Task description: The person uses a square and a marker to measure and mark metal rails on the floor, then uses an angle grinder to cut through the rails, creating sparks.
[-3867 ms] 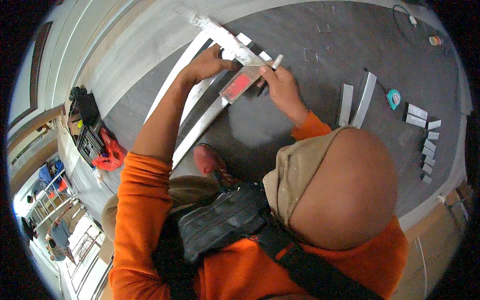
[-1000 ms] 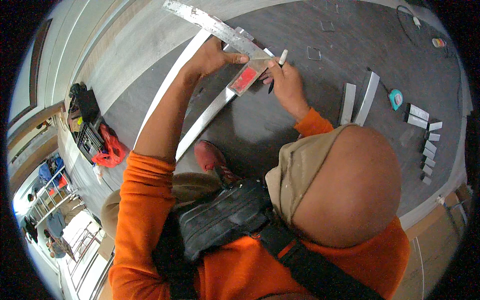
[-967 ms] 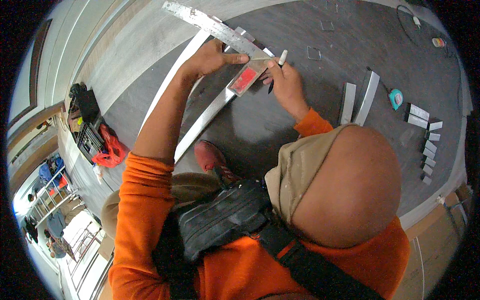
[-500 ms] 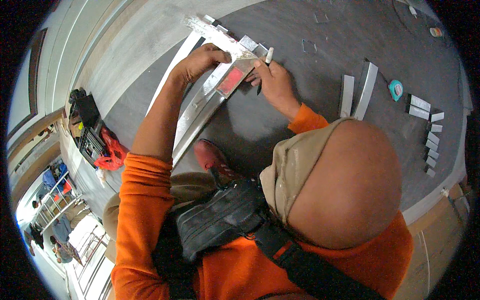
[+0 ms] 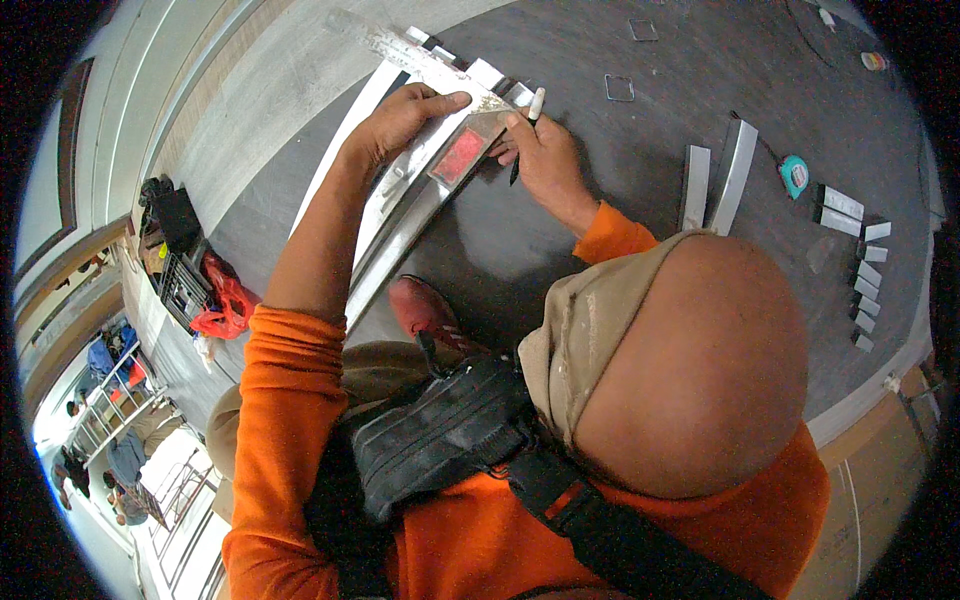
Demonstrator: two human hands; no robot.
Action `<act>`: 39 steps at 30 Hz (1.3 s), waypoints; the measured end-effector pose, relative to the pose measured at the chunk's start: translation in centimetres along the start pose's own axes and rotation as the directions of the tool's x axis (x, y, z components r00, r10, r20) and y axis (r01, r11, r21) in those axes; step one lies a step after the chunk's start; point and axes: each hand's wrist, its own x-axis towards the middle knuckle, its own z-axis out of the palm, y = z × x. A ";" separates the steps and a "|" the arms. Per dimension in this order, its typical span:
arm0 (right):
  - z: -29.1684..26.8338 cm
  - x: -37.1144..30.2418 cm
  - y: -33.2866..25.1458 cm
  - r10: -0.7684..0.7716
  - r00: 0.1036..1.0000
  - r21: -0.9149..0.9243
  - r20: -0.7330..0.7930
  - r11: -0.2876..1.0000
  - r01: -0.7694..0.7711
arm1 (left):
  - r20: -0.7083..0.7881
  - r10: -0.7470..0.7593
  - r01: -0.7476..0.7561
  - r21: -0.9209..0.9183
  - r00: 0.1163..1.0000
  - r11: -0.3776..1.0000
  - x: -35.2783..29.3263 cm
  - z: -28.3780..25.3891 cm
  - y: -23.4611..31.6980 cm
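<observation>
1. One red-panelled metal square point(image 5: 460, 155) lies across pale strips point(image 5: 385, 255).
2. Left hand point(image 5: 400, 125) clamps it, thumb on top, fingers curled.
3. Right hand point(image 5: 548, 165) holds its corner and a pen point(image 5: 537, 103), fingers closed.
4. Teal tape measure point(image 5: 794, 177) sits well apart on the dark floor point(image 5: 690, 90).

Honestly can't read any text here. The teal tape measure point(image 5: 788, 181) has a pale label point(image 5: 798, 175), but it's way too tiny, and the red patch point(image 5: 459, 156) on the metal square point(image 5: 432, 70) shows nothing legible either.
</observation>
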 end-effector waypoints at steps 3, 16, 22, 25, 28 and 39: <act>-0.1 -0.2 0.1 0.029 1.000 0.000 0.010 1.000 -0.029 | -0.043 0.021 -0.020 0.021 0.999 1.000 -0.5 0.6 0.8; -0.1 -0.3 -0.8 0.078 0.996 0.024 0.047 0.997 -0.079 | -0.023 0.018 -0.011 0.267 1.000 0.964 -0.6 0.4 2.0; -0.8 -0.2 -0.9 0.065 0.998 -0.123 0.016 0.990 -0.063 | -0.011 0.005 -0.001 0.307 1.000 0.952 -0.1 -0.4 2.3; -2.8 -0.1 -3.3 -0.162 0.984 -0.482 -0.071 0.869 0.109 | -0.044 0.057 -0.038 0.348 0.997 0.937 -0.8 -0.4 2.6; -4.7 1.3 -3.3 -0.458 0.882 -0.522 -0.110 0.782 0.340 | -0.042 0.084 -0.065 0.337 0.996 0.939 0.3 0.0 1.8; -2.3 3.7 -8.0 -0.437 0.887 -0.441 0.150 0.774 0.455 | 0.004 0.077 -0.075 0.308 0.997 0.948 -1.2 0.2 3.2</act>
